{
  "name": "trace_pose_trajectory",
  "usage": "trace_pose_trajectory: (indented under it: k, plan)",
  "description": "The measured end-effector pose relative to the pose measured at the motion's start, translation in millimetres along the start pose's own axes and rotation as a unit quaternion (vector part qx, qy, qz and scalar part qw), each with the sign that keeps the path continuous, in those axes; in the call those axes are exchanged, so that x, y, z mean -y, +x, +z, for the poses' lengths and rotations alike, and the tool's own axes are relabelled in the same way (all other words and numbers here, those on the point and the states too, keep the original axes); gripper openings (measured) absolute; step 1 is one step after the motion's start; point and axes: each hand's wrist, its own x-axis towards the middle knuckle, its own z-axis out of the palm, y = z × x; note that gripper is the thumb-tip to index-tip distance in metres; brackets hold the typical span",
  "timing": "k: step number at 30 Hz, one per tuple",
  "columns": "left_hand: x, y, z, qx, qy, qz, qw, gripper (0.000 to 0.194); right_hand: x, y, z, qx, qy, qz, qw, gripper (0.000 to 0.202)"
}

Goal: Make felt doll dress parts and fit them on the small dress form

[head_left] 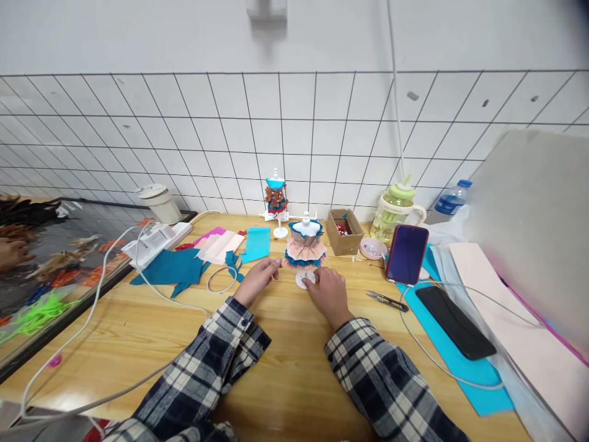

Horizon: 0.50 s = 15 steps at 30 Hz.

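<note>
1. At the far left, one other person's hand (13,253) shows partly; then come one lidded cup (161,205) and one white power strip (157,244).
2. One ring (221,280) lies flat on the wooden table (285,362).
3. The left hand (257,281) reaches inward, its thumb and forefinger drawn narrow beside the ruffled skirt; whether they pinch anything, I cannot tell.
4. Two dress forms stand here: the rear dress form (276,199) near the wall, and the front dress form (306,244) between the hands, neck upward, long axis nearly vertical.
5. The right hand (329,293) angles in from the lower right, fingers curled, thumb on the right edge of the white base (304,280), holding it.
6. Farther right: one box (344,239), one dish (373,248), one pair of snips (387,300), one propped phone (407,253).
</note>
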Motion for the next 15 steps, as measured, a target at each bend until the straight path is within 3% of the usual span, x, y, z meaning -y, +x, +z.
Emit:
trace_pose_trajectory:
  k: [3,5,8,11,15]
  plan:
    - [13,-3,-2.1,0.005,-0.022,-0.017,1.000,0.050,5,10,4,0.005,0.048,0.048,0.998,0.046]
    - [20,-5,-1.2,-0.002,-0.035,-0.018,0.999,0.053,7,14,3,0.033,0.085,0.024,0.996,0.040]
    - [20,-11,1.7,-0.008,-0.025,-0.012,1.000,0.044,11,10,-4,0.058,0.127,-0.027,0.990,0.035]
    - [15,-24,7.5,0.044,0.006,0.003,0.999,0.038,15,-2,-14,0.088,0.187,-0.075,0.976,0.040]
    - [8,-44,20.4,0.098,-0.033,0.032,0.994,0.040,24,-20,-24,0.166,0.398,-0.070,0.899,0.040]
